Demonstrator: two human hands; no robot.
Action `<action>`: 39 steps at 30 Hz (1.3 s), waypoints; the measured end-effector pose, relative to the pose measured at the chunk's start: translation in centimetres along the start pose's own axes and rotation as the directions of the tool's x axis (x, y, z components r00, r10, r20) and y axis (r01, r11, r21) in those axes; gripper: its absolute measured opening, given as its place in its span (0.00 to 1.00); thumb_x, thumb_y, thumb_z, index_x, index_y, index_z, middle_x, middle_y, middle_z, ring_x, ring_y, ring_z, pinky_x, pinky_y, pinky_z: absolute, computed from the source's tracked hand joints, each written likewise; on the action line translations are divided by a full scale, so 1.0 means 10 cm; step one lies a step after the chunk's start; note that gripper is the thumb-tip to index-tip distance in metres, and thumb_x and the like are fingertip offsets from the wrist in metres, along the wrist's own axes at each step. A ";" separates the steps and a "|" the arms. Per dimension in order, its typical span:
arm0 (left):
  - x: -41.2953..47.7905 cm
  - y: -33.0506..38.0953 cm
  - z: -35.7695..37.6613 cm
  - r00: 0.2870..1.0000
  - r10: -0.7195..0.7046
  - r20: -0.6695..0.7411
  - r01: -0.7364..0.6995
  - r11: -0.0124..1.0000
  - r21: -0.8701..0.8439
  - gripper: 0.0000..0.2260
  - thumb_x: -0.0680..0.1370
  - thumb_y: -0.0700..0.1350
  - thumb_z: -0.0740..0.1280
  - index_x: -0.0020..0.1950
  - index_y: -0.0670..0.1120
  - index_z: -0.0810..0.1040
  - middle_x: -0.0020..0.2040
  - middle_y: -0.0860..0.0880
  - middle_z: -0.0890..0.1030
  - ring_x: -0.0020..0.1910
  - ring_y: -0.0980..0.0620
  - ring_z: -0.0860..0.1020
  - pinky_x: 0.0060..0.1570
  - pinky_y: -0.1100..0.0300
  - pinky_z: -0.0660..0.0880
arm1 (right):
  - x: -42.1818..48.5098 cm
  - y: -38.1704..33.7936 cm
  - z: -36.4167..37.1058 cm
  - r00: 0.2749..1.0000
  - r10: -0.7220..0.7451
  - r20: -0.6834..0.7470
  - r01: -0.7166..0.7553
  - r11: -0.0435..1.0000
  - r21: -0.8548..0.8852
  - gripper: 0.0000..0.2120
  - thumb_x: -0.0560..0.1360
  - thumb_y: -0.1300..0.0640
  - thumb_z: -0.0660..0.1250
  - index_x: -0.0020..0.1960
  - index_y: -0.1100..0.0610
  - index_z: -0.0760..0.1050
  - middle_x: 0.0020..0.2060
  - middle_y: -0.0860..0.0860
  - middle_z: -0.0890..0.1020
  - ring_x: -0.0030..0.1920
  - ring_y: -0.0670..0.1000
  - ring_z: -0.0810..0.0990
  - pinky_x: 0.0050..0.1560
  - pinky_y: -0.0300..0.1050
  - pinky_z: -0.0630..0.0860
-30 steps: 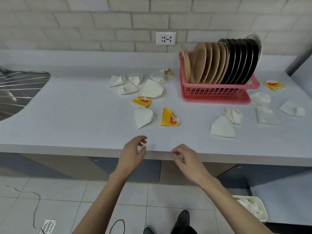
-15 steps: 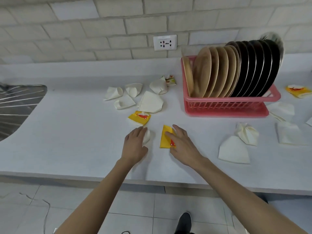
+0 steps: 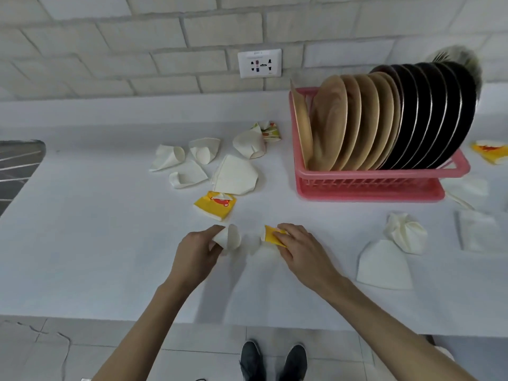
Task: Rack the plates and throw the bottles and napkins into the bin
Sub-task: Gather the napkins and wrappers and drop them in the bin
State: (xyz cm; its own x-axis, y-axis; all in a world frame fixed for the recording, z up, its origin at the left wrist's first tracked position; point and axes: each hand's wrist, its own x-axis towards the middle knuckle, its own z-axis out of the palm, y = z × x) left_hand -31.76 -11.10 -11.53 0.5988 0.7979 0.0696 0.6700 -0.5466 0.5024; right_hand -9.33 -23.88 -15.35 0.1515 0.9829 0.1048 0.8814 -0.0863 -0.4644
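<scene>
My left hand (image 3: 196, 253) grips a white crumpled napkin (image 3: 230, 237) just above the counter. My right hand (image 3: 301, 250) pinches a yellow printed napkin (image 3: 272, 235) beside it. Another yellow napkin (image 3: 215, 205) lies just beyond my hands, with several white napkins (image 3: 235, 175) behind it. More white napkins (image 3: 384, 264) lie to the right. A pink dish rack (image 3: 368, 182) at the back right holds several wooden and black plates (image 3: 384, 125) on edge. No bin or bottle shows.
A white counter (image 3: 96, 243) runs under a brick wall with a socket (image 3: 259, 63). The steel sink drainer (image 3: 16, 169) sits at the far left. A yellow napkin (image 3: 490, 151) lies right of the rack. My shoes (image 3: 273, 361) stand on the tiled floor below.
Both hands came up from the counter's front edge onto the two nearest napkins and closed on them. The view has moved closer and tilted down.
</scene>
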 end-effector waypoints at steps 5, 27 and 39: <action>0.06 0.14 0.03 0.996 0.057 0.062 -0.045 0.983 -0.181 0.15 0.73 0.33 0.70 0.54 0.48 0.85 0.40 0.53 0.85 0.35 0.51 0.78 0.35 0.65 0.73 | -0.23 0.00 -0.17 0.987 0.121 -0.105 -0.111 0.989 0.096 0.17 0.82 0.53 0.54 0.58 0.57 0.79 0.49 0.50 0.82 0.46 0.53 0.80 0.46 0.49 0.77; -0.49 1.90 1.14 0.720 0.425 0.548 -0.051 0.820 -0.570 0.13 0.71 0.48 0.68 0.55 0.56 0.80 0.52 0.64 0.82 0.52 0.64 0.78 0.46 0.76 0.69 | -2.71 0.02 -0.89 0.662 0.712 -0.234 -0.567 0.680 0.466 0.03 0.78 0.51 0.66 0.47 0.46 0.78 0.34 0.37 0.77 0.35 0.44 0.76 0.36 0.37 0.69; -1.61 3.22 2.22 0.636 0.336 0.695 0.036 0.887 -0.461 0.17 0.71 0.47 0.70 0.59 0.60 0.79 0.57 0.65 0.80 0.56 0.64 0.77 0.53 0.62 0.74 | -4.57 1.02 -1.20 0.613 0.775 -0.154 -0.673 0.614 0.412 0.13 0.76 0.43 0.60 0.45 0.51 0.78 0.36 0.44 0.78 0.36 0.46 0.74 0.37 0.41 0.71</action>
State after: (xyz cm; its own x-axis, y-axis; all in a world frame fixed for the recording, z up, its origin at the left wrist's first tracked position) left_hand -10.07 -47.23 -15.59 0.9108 0.1469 -0.3859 0.4128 -0.3390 0.8454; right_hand -1.86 -71.67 -14.30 0.8450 0.5103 -0.1601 0.2548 -0.6474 -0.7183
